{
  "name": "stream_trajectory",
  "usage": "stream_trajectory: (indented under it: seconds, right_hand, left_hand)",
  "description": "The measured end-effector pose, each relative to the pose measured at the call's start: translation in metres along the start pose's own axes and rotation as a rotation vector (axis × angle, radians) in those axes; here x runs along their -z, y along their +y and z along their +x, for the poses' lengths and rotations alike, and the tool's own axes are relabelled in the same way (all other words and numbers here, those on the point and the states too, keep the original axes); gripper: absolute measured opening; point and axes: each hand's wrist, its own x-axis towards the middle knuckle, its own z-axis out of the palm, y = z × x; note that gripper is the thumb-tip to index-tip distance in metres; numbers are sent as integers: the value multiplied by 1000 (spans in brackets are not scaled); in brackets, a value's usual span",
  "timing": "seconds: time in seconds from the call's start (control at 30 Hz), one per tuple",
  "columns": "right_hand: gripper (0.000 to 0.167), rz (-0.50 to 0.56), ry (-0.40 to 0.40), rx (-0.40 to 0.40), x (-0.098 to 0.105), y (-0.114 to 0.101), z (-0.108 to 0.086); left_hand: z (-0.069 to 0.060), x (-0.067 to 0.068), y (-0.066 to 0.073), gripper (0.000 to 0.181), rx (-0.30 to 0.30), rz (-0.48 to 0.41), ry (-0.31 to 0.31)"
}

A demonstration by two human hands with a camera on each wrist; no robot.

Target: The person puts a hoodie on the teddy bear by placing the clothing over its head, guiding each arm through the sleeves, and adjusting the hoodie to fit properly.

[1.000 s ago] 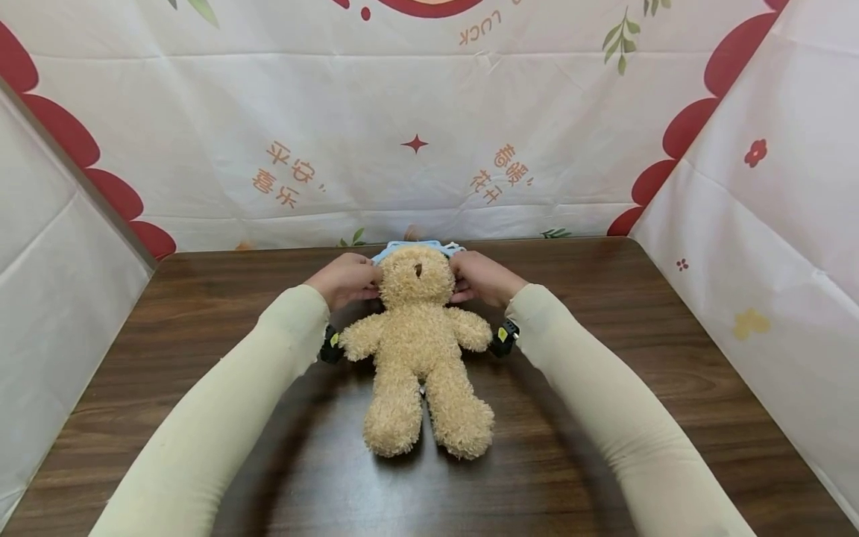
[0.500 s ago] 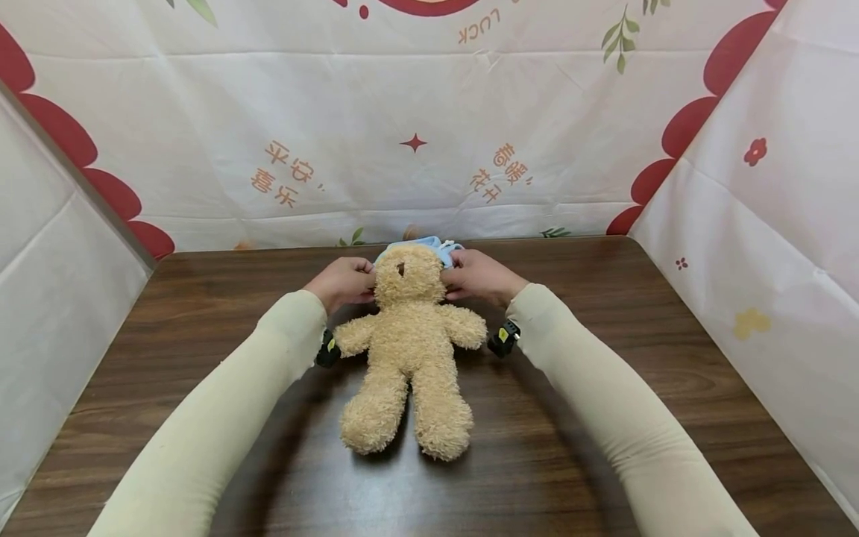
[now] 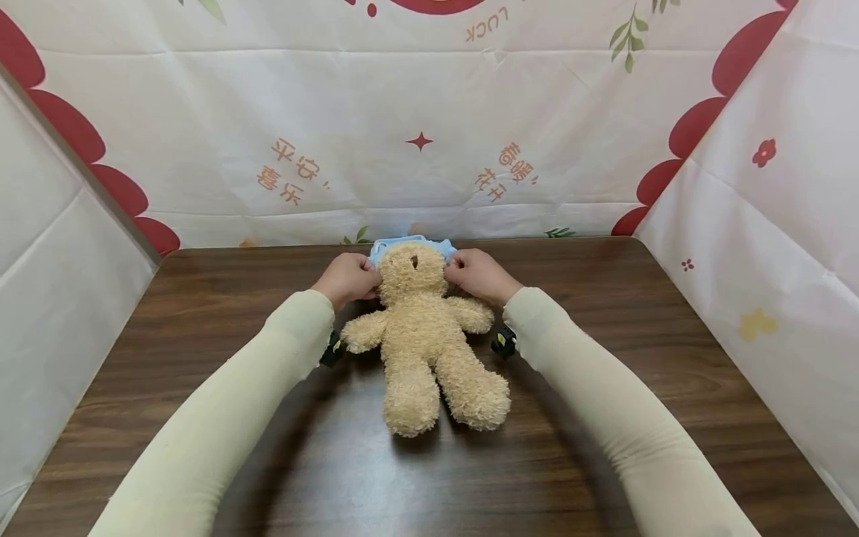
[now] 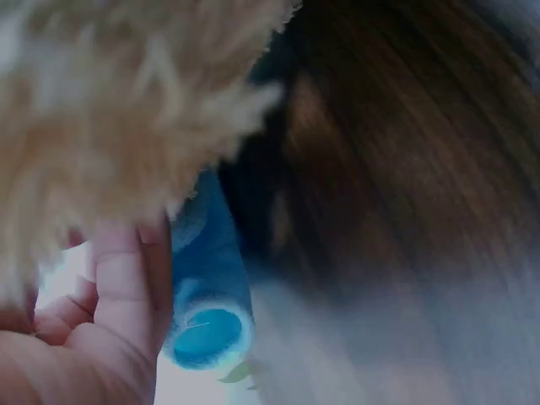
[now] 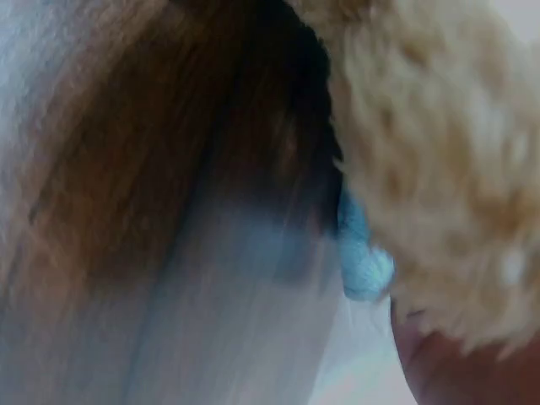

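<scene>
A tan, curly-furred teddy bear (image 3: 419, 328) is held head-away over the table, its legs toward me. Behind its head shows a light blue cloth item (image 3: 403, 241); in the left wrist view this blue cloth (image 4: 211, 270) has a tube-like end with a pale rim. My left hand (image 3: 349, 278) pinches at the left side of the head, against the blue cloth's edge. On the opposite side, my right hand (image 3: 482, 274) pinches the cloth beside the head. Fur hides most fingertips, and in the right wrist view only part of the right hand (image 5: 456, 371) shows.
The dark wood-grain table (image 3: 671, 358) reaches back to a white printed curtain (image 3: 416, 97) close behind the bear's head. White side panels (image 3: 772, 224) flank the table. A small black wrist device (image 3: 503, 341) sits near each bear arm.
The bear's legs swung left, then back right and slightly away from me. Its head tilted and straightened. Both hands stay beside the head, and the right fingers now close tighter at the cloth.
</scene>
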Motion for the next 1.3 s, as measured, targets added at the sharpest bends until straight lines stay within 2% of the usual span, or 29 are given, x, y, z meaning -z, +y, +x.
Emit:
stream_trajectory:
  seconds: [0.03, 0.07, 0.2, 0.27, 0.33, 0.57, 0.7, 0.8, 0.93, 1.03, 1.13, 1.23, 1.3]
  right_hand:
    - [20, -2, -2, -7, 1, 1, 1]
    - [20, 5, -6, -17, 3, 1, 1]
    - [65, 87, -62, -51, 8, 0, 4]
    - [72, 131, -91, -68, 9, 0, 4]
    - [72, 159, -109, -79, 10, -1, 5]
    - [59, 340, -112, -147, 6, -2, 7]
    - [52, 356, -68, -176, 4, -1, 7]
    - [39, 371, -42, -170, 2, 0, 7]
    - [17, 349, -14, -166, -1, -1, 7]
    - [7, 323, 4, -170, -2, -3, 6]
    - [5, 253, 30, -162, -1, -5, 4]
    - [5, 183, 39, -148, 1, -5, 1]
    - [2, 190, 34, -149, 0, -6, 1]
  left_hand:
    - [0, -1, -1, 24, 3, 10, -1]
    - [1, -1, -2, 23, 6, 14, -3]
    - [4, -5, -7, 13, 3, 15, -15]
    - [5, -7, -8, 8, 2, 1, -22]
    - [7, -9, -8, 8, 12, -22, -22]
    - [9, -9, -7, 26, 48, -119, -38]
    - [9, -9, -5, 31, 75, -138, -57]
    - [8, -10, -3, 25, 104, -168, -69]
    - [6, -13, 2, 13, 135, -256, -70]
    - [5, -15, 6, 11, 142, -308, -55]
    - [5, -15, 7, 11, 145, -343, -59]
    - [6, -14, 8, 13, 141, -359, -89]
    - [5, -13, 7, 16, 127, -362, -117]
